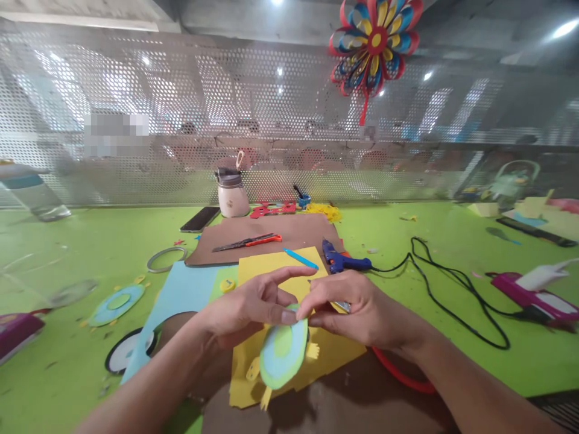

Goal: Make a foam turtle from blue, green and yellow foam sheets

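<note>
A paper turtle (283, 355) with a light-blue and green oval shell and yellow feet is held up at its upper end. My left hand (253, 307) has its thumb on the shell's top edge, with the index finger stretched over it. My right hand (348, 307) pinches the same edge from the right; its fingertips nearly meet the left thumb. What lies between the right fingertips is hidden. Beneath the hands is a yellow paper sheet (253, 265), with a blue pen (301, 259) across its upper part. A small metallic thing under my right hand is mostly covered.
A blue hot glue gun (341, 259) lies beyond my right hand, its black cord (434, 301) looping right. An orange-handled cutter (248, 242) rests on brown card (212, 250). To the left lies another paper turtle (117, 304). A bottle (233, 196) and a phone (199, 219) are at the back.
</note>
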Demonstrator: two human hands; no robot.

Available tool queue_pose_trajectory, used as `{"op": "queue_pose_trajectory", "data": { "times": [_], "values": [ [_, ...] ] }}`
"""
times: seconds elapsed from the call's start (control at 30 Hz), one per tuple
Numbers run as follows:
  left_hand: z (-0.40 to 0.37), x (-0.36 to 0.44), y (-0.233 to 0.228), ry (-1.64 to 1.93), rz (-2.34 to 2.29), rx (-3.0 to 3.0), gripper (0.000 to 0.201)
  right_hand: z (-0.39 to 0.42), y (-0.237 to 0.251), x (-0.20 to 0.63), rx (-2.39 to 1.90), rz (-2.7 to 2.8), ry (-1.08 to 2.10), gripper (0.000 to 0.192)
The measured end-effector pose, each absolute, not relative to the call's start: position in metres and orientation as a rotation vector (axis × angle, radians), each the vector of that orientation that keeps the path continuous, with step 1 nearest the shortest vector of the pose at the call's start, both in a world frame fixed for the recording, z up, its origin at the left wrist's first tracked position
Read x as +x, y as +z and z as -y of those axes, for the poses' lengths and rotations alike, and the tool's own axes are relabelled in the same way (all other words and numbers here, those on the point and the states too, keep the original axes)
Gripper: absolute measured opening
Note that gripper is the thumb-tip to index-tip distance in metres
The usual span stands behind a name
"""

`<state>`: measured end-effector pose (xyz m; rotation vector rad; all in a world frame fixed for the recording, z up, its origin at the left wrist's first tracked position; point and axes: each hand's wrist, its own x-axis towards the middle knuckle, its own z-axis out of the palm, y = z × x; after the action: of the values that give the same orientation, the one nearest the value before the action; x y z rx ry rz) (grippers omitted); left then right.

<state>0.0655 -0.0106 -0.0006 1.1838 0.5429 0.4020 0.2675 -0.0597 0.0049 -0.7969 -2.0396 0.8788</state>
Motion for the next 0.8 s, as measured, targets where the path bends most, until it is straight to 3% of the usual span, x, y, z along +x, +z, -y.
{"op": "queue_pose_trajectory", "data": {
  "times": [0.23, 0.37, 0.57, 0.8],
  "values": [
    [0.0, 0.059, 0.0, 0.61, -0.71, 1.527, 0.031, 0.05, -0.011, 0.274, -1.082, 1.847, 0.806, 0.012],
    [0.002, 0.055, 0.01, 0.521, -0.694, 1.63, 0.045, 0.045, -0.013, 0.278, -1.233, 1.837, 0.82, 0.016],
    [0.006, 0.072, -0.008, 0.55, -0.782, 1.57, 0.025, 0.041, -0.014, 0.274, -1.357, 1.842, 0.796, 0.018],
    [0.007, 0.08, -0.022, 0.692, -0.948, 1.551, 0.038, 0.037, -0.016, 0.264, -1.325, 1.763, 0.804, 0.015]
  ]
}}
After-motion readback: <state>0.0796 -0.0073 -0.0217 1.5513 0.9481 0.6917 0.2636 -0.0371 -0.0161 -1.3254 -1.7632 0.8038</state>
